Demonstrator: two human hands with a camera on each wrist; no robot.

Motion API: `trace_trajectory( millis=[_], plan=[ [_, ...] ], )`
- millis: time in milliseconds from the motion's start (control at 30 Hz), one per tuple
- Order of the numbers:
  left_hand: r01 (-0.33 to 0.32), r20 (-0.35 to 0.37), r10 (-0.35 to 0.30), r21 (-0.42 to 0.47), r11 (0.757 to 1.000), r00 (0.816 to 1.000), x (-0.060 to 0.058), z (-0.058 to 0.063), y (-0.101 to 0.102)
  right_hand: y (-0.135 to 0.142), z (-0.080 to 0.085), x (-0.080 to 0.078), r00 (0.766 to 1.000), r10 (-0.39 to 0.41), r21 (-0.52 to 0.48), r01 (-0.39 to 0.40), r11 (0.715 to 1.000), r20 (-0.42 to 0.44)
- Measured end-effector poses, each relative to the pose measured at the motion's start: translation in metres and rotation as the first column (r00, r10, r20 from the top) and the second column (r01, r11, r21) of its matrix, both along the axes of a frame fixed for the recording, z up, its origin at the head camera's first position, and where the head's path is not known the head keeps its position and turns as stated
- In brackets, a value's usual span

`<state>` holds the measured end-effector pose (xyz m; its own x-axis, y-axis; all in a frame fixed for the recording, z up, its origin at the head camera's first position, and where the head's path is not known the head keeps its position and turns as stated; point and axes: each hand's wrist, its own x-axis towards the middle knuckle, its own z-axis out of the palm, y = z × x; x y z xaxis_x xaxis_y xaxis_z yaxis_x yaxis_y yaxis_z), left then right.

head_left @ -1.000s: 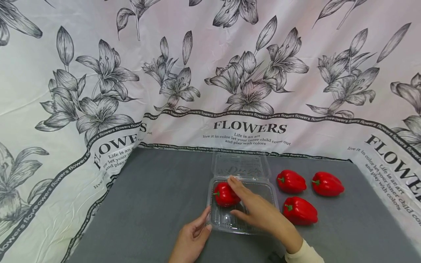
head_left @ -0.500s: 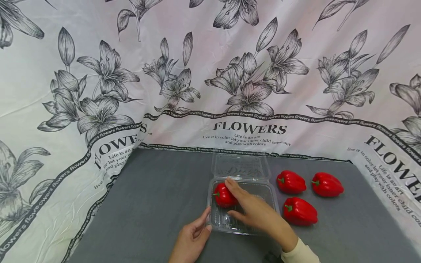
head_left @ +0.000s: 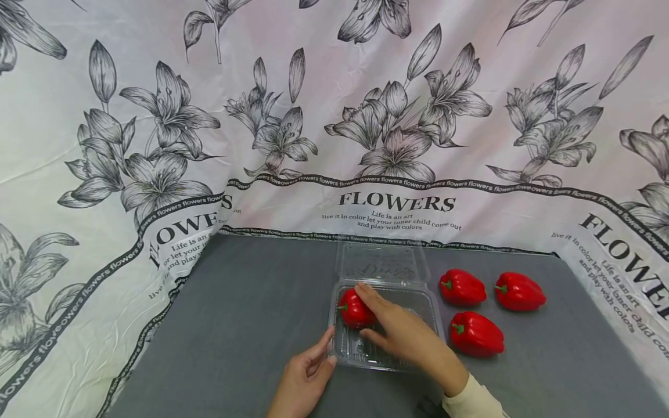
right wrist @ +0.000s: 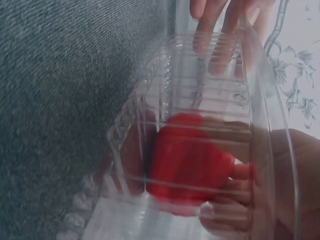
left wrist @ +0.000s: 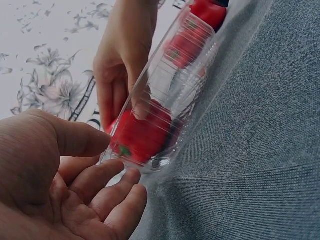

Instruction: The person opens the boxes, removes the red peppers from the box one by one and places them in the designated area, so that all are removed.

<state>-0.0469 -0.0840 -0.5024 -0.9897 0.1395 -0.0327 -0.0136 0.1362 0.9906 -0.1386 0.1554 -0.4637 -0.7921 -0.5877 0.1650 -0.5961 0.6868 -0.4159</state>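
Note:
A clear plastic clamshell container [head_left: 389, 366] lies with its lid [head_left: 384, 264] folded back, away from me. My left hand [head_left: 305, 374] pinches its left rim between thumb and fingers. Inside, at the left side, sits a red bell pepper [head_left: 354, 309] with its green stem facing left. My right hand [head_left: 399, 331] reaches over the right wall and grips this pepper, thumb on the near side and fingers on the far side. Through the clear wall in the right wrist view, the pepper [right wrist: 185, 160] shows between fingers and thumb. The left wrist view shows the right thumb against the pepper [left wrist: 142, 135].
Three more red bell peppers, one at the back [head_left: 462, 288], one at the far right [head_left: 520, 292] and one nearer [head_left: 477, 334], lie right of the container on the grey cloth [head_left: 235, 319]. A flower-printed curtain [head_left: 282, 209] rises behind and along both sides.
My right hand has shifted slightly left with the pepper, closer to the container's left wall. The left hand has stayed at the rim.

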Motion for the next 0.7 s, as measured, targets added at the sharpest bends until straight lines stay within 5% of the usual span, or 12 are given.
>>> trace_trajectory(
  millis=[700],
  plan=[
    [0.019,-0.034,-0.018,0.016,1.0,0.999,0.0,-0.002,0.001,-0.017,-0.004,0.005,0.984,-0.153,-0.022,0.152,0.988,-0.096]
  ],
)
